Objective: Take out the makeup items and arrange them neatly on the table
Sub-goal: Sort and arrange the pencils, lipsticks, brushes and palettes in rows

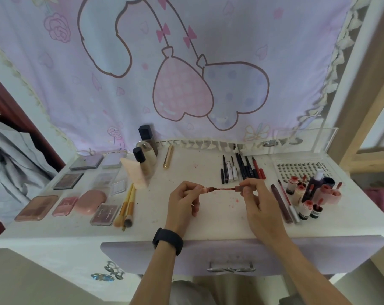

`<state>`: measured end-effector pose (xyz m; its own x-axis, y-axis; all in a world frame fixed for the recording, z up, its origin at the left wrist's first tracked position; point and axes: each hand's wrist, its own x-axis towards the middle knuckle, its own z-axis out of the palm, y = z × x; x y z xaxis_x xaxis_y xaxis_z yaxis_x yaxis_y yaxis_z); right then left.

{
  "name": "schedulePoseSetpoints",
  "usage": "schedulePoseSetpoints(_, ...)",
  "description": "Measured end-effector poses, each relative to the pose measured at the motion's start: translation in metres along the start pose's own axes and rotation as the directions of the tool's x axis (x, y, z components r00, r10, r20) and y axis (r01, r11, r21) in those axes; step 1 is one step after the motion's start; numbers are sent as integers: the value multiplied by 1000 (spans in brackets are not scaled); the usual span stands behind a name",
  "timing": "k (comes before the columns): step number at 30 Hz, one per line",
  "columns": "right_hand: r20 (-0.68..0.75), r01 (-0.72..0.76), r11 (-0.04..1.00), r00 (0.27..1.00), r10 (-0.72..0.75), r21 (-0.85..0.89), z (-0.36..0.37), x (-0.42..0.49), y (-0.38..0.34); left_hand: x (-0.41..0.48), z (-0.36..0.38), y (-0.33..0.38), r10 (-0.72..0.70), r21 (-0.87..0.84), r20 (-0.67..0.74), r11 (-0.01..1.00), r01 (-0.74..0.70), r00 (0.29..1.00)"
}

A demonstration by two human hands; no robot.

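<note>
Over the middle of the white dressing table [164, 221], my left hand [183, 200] pinches a small reddish lip gloss tube [205, 189]. My right hand [256, 202] pinches the tube's brown cap [239, 188], and the thin wand [223, 188] stretches between cap and tube. Eyeshadow palettes [68, 181] and a pink compact [90, 202] lie in rows at the left. Makeup brushes [127, 208] lie beside them. Dark pencils and liners [241, 168] lie in a row at the back. Small lip tint bottles [305, 194] stand at the right.
Foundation bottles [145, 150] and a pink tube [134, 172] stand at the back centre, with a gold tube [168, 156] beside them. A lash tray [301, 169] and a clear acrylic box [296, 139] are at the back right. The drawer [230, 258] below is shut.
</note>
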<state>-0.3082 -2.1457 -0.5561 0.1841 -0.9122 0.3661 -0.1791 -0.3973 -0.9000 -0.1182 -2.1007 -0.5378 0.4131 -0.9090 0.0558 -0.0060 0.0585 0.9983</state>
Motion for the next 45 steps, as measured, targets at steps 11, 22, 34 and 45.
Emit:
schedulePoseSetpoints(11, -92, -25, 999, 995, 27, 26, 1, 1, -2, 1, -1, -2, 10, -15, -44, 1000, -10, 999)
schedulePoseSetpoints(22, -107, -100, 992, 988, 108, 80, -4, -1, -3, 2, 3, 1, -5, -28, -100, 1000, 2, 995)
schedulePoseSetpoints(34, -30, -211, 977, 977, 212, 31, -2, 20, -8, 43, 5, 17, 28, 342, -76, 940, 0, 997)
schedulePoseSetpoints(45, 120, -176, 813, 950, 287, -555, 24, 95, -35, 95, 9, 20, -146, 656, -129, 729, 195, 981)
